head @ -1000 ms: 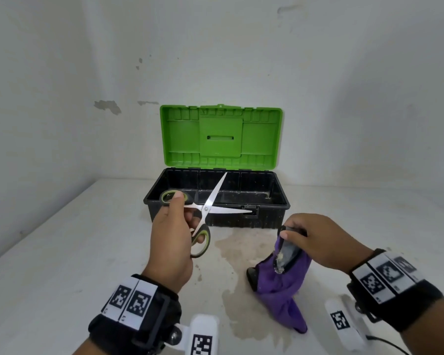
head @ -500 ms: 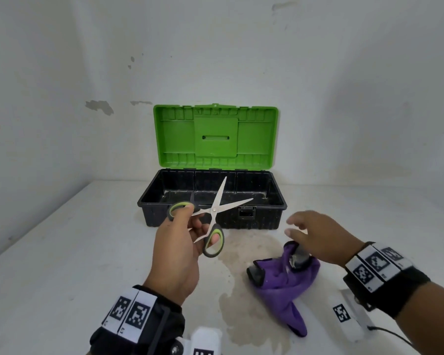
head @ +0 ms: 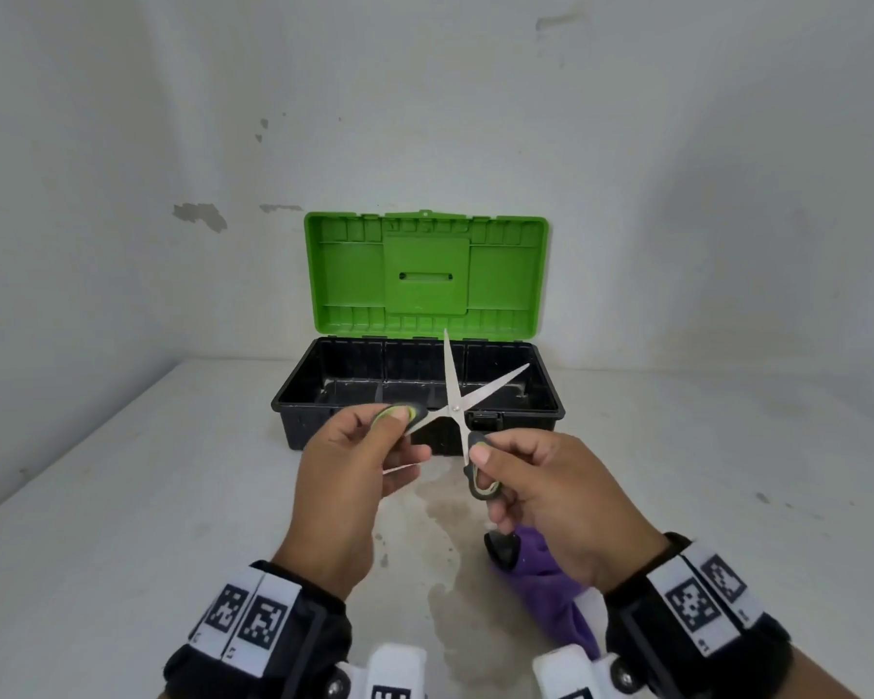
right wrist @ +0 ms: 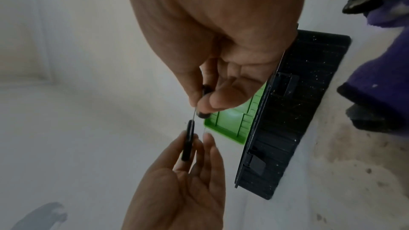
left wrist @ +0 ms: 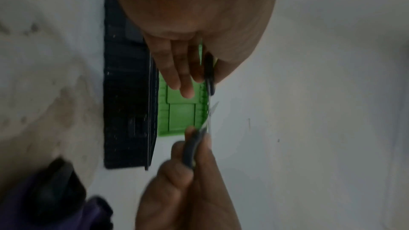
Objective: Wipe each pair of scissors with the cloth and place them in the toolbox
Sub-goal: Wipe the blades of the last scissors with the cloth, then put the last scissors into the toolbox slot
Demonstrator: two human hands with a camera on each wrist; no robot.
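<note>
From the head view, the left hand is pinching one green and grey handle loop of the scissors between thumb and fingers. The right hand is pinching the other loop, with the thumb on top and a finger hooked through it. The blades are standing open like a V, pointing up and away. They are hanging in the air just in front of the toolbox, whose green lid is standing up. I cannot see anything lying inside the box. The purple cloth is lying on the table under the right wrist, with a dark thing poking out of it, maybe another pair.

I think the step is getting this pair ready, by closing the blades or setting the grip. To do it well, both hands should be keeping to the loops, away from the sharp edges. The blades should be closing slowly before the pair is going into the box.

From the left wrist view, which is blurry, the left fingers are reaching out fairly straight, close together. The thumb side is pressing on the dark loop. The right hand is gripping the other loop below.

From the right wrist view, the right fingers are curling tight and narrow round the top of the scissors. The left hand is below, with fingers mostly straight and the dark loop resting among the fingertips. The toolbox is just beside them, and the cloth is past it.
</note>
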